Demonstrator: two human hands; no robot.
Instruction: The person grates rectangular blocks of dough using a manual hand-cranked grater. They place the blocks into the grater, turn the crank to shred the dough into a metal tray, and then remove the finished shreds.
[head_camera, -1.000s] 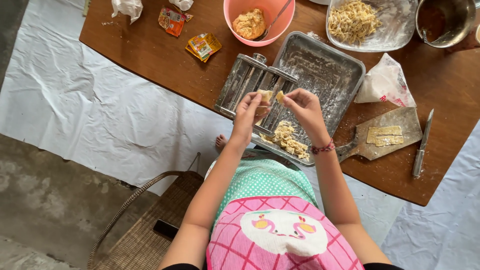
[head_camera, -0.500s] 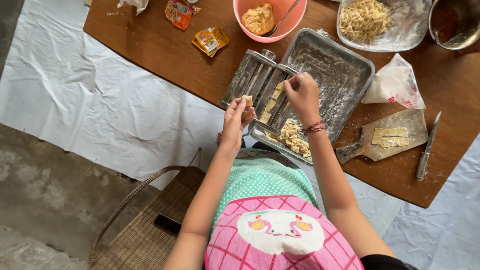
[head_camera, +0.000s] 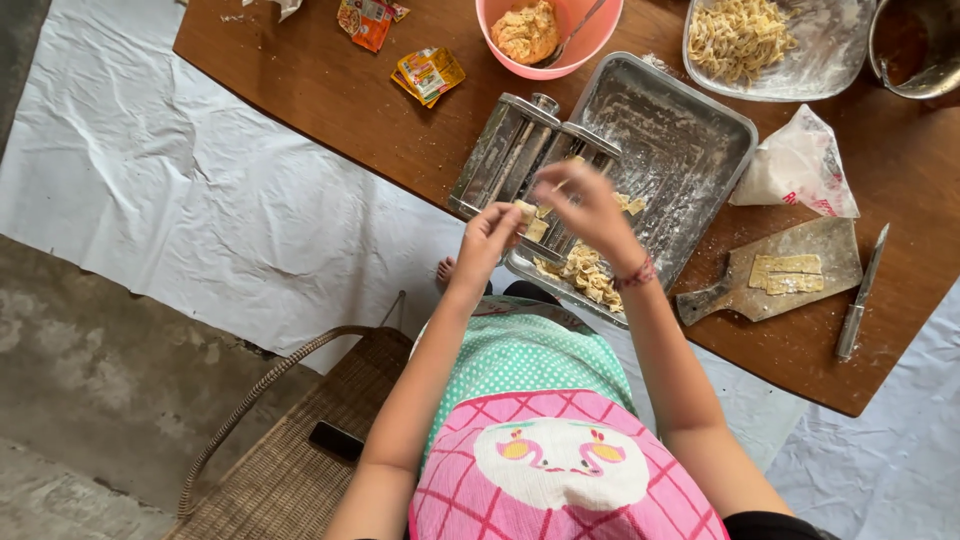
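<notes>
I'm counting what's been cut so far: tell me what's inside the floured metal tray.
The metal tray holds a pile of cut dough strips at its near end and flour dusting elsewhere. The right hand and pasta machine cover part of it.

We see a brown wooden table (head_camera: 330, 95) running across the top of the frame. On it sit a pink bowl (head_camera: 590, 45) at top centre, snack packets (head_camera: 428, 75) to its left, a floured metal tray (head_camera: 690, 150) in the middle, a cutting board (head_camera: 775, 275), a knife (head_camera: 860, 295) and a flour bag (head_camera: 795, 170) at right.
</notes>
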